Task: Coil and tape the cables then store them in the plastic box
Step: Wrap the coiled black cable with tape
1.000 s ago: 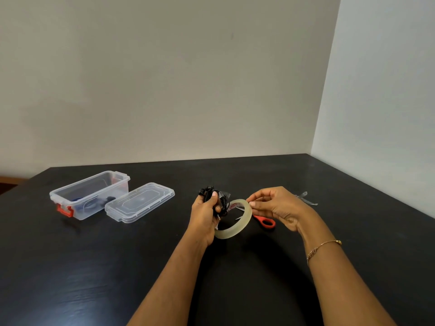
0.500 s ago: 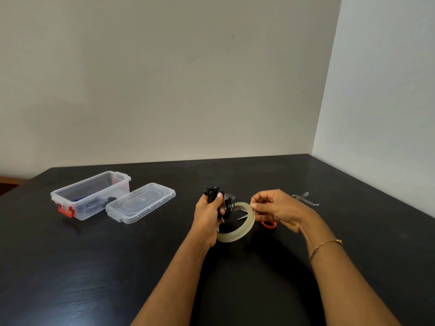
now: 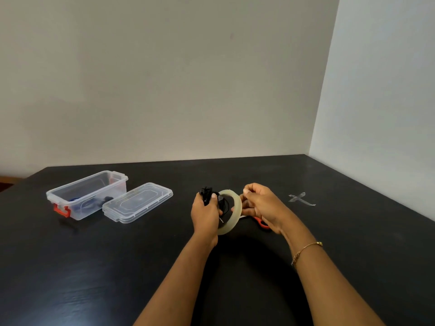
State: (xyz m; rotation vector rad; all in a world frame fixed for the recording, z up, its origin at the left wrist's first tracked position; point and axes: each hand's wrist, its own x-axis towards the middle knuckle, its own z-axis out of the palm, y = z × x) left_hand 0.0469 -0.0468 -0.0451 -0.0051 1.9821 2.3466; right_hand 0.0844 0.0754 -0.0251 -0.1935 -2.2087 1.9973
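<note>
With the left hand [image 3: 205, 214] gripping the coiled black cable [image 3: 207, 196] above the worktop [image 3: 141, 267] and the right hand [image 3: 259, 205] pinching the tape roll [image 3: 231, 214] beside it, keep the coil compressed w/ steady tension, wrap tape squarely (box [image 3: 87, 195] sits open, far left).

The table [image 3: 235, 278] surface near the person lies open. At far left, the open plastic box [image 3: 77, 196] and its lid [image 3: 137, 202] obstruct passage. At right, tape scraps [image 3: 301, 199] and red-handled scissors [image 3: 262, 223] occupy the surface.
</note>
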